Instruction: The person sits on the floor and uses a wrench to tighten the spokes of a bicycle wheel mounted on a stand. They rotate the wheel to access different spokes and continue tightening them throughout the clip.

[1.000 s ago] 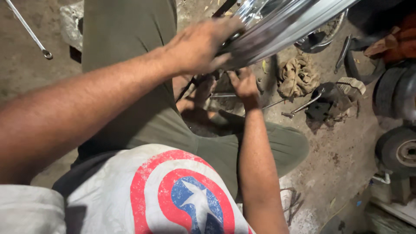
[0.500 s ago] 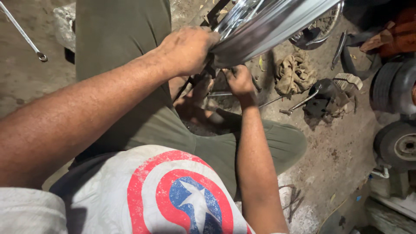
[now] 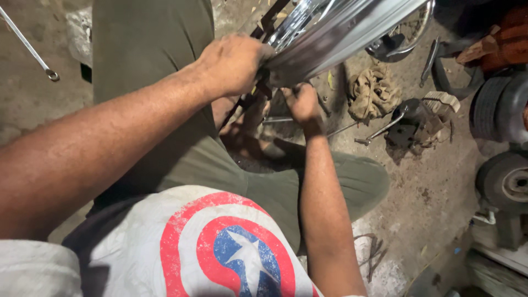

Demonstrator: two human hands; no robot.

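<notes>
A shiny chrome wheel rim (image 3: 341, 33) with spokes leans across the top of the head view, over my lap. My left hand (image 3: 234, 63) grips its near edge from above, fingers curled around the metal. Just below the rim, my right hand (image 3: 301, 103) is closed in a fist under it; whatever it holds is hidden by the fingers and the rim. I sit on the dirt floor in olive trousers (image 3: 159, 66) and a white shirt with a red and blue round star print (image 3: 220, 247).
A long wrench (image 3: 30, 49) lies on the floor at the upper left. A crumpled tan rag (image 3: 374, 93), loose tools (image 3: 379, 132) and a dark part lie right of my hands. Tyres (image 3: 503, 181) stand along the right edge.
The view has drifted slightly, so the rim and both hands sit a little further left and up. My left hand stays on the rim and my right hand stays beneath it.
</notes>
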